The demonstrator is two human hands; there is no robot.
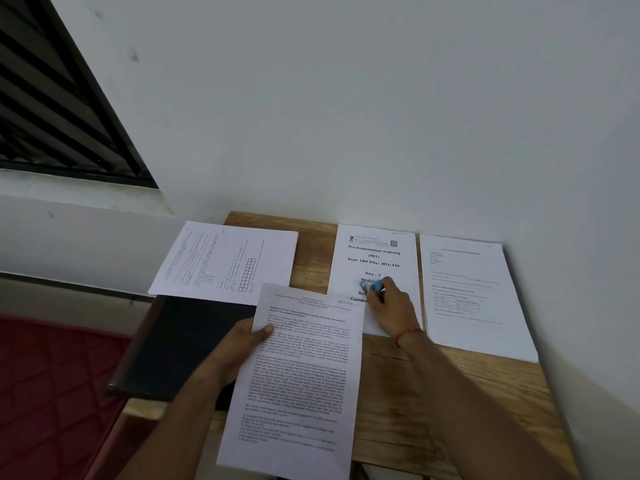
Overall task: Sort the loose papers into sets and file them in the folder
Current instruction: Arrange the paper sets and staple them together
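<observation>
Pinched at one edge by my left hand (239,344), the loose sheet (304,368) partly over the black folder (187,344) may slip while my right hand (391,303), right of the folder, pinches a small blue thing (374,286).

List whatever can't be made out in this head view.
All in the head view:
Blue object: small, blurred, mostly inside the right hand; type unclear.
Cover page: lower title hidden by that hand.
Dark folder: right side covered by the left hand and the held sheet.
Right stack: print too faint.
</observation>
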